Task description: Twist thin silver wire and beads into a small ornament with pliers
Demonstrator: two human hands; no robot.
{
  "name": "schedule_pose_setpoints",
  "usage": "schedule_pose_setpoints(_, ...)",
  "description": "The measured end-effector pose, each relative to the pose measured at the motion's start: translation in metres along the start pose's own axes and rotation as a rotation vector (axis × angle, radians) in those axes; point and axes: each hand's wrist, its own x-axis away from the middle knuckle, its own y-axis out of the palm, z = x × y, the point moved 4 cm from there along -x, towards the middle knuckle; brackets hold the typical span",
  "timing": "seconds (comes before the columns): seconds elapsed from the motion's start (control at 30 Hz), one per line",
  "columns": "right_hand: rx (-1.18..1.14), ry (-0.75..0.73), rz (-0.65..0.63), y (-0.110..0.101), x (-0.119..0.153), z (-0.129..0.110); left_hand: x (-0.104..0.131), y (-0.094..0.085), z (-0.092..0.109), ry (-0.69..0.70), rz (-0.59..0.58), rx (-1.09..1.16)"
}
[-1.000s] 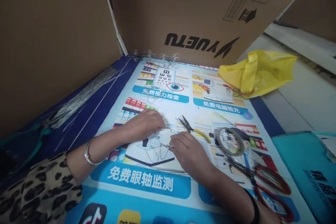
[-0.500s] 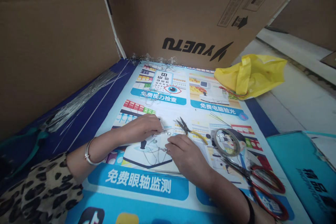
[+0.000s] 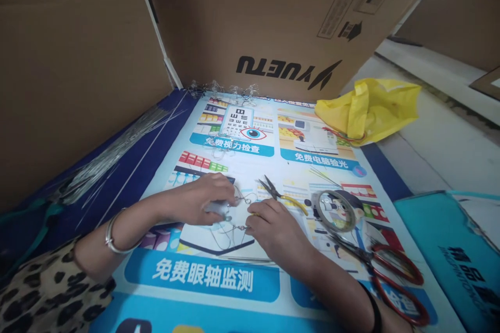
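A piece of thin bent wire with small clear beads [image 3: 228, 217] lies between my two hands over the printed sheet. My left hand [image 3: 201, 199] is on its left side, thumb and fingers apart in a wide curve around one end. The fingertips are close to the wire's upper bead; whether they touch it I cannot tell. My right hand [image 3: 269, 226] pinches the right side of the wire piece, its thumb and fingertips together. Just beyond that hand lie small pliers [image 3: 282, 196] with yellow handles, jaws parted.
A clear tape roll [image 3: 336, 210] and red-handled scissors [image 3: 375, 263] lie at right. Cut wires [image 3: 117, 145] lie at left, wire tangles [image 3: 224, 91] at the back. Cardboard walls [image 3: 211, 21] rise behind, near a yellow bag [image 3: 367, 112]. A teal bag [image 3: 449, 260] is at right.
My left hand has opened, its thumb moving down and away from the fingers. My right hand stays pinched in much the same place. The whole view has shifted slightly.
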Motion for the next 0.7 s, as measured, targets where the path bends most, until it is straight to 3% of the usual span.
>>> schedule_pose_setpoints(0.37,0.075,0.082,0.004,0.003,-0.006,-0.002,-0.004,0.005,-0.003,-0.038,0.062,-0.036)
schedule_pose_setpoints(0.7,-0.099,0.088,0.146,-0.010,0.003,0.003,0.001,0.004,-0.012,-0.056,0.169,0.103)
